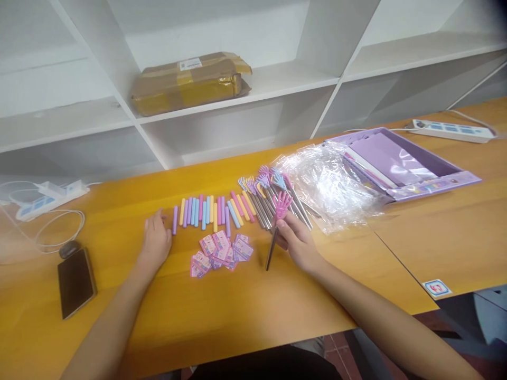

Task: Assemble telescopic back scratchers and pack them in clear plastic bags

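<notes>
My right hand [295, 237] grips a stick with a pink hand-shaped head [282, 205] and a dark metal rod that points down toward the table. Just beyond it lies a pile of similar sticks [263, 206] with metal rods and pastel hand-shaped heads. My left hand [157, 238] rests on the table at the left end of a row of pastel tubes [204, 210], beside a purple tube [175, 220]; its fingers are partly bunched and what they hold, if anything, is unclear. Between my hands, nearer to me, small pink and purple cards [221, 250] lie in a loose heap.
Clear plastic bags [330, 182] are heaped at the right, against an open purple box [400, 158]. A phone [76, 282] and power strip [51, 200] are at the left, another power strip [451, 130] at the far right. A taped carton [190, 84] sits on the white shelf [293, 79].
</notes>
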Demonstrator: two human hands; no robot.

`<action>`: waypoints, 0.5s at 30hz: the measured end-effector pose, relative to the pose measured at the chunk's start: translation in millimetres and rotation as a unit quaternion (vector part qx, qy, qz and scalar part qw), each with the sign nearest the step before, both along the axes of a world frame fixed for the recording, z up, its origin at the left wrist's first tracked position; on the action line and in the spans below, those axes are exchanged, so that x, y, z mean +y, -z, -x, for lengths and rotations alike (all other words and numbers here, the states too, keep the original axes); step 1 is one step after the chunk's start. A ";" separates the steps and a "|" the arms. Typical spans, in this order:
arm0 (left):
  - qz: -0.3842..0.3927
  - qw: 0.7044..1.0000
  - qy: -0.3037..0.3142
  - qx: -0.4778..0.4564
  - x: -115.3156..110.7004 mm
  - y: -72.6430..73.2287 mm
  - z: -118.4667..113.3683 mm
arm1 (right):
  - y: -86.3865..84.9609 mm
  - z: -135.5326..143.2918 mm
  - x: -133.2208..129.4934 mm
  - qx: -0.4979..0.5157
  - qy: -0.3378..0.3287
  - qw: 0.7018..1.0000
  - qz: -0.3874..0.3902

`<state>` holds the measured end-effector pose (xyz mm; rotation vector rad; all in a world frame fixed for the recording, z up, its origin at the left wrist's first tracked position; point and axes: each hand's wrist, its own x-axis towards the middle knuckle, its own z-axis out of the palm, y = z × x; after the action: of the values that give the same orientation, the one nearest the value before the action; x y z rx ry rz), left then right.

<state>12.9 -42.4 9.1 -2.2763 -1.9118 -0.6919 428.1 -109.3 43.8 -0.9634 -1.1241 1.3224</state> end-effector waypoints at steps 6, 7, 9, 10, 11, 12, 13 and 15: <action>-0.007 0.997 -0.023 -0.073 -5.4 -17.4 6.3 | 0.5 0.0 -1.0 0.000 0.012 1.000 -0.003; -0.005 0.995 -0.028 -0.092 -10.5 -22.1 4.5 | -0.1 -0.1 -1.3 0.002 0.017 1.000 -0.005; 0.010 0.993 -0.019 -0.119 -23.8 -29.3 -2.9 | -2.2 -0.4 -1.1 0.017 0.025 1.000 -0.005; 0.019 0.992 -0.005 -0.125 -31.3 -31.0 -8.4 | -3.6 -0.7 -0.5 0.033 0.027 0.999 -0.001; 0.028 0.991 0.022 -0.126 -38.7 -31.1 -15.0 | -5.1 -1.0 0.5 0.051 0.030 0.998 0.005; 0.038 0.990 0.060 -0.124 -45.8 -29.9 -22.7 | -6.8 -1.2 1.8 0.071 0.033 0.997 0.014; 0.055 0.985 0.110 -0.120 -52.3 -27.5 -31.1 | -8.6 -1.4 3.4 0.089 0.036 0.995 0.025; 0.092 0.966 0.213 -0.112 -62.7 -21.2 -48.4 | -12.1 -1.6 6.5 0.114 0.041 0.992 0.042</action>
<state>61.3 -105.1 30.3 -2.8839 -1.6336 -0.8816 429.7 -102.8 55.8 -0.8846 -0.8521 1.3821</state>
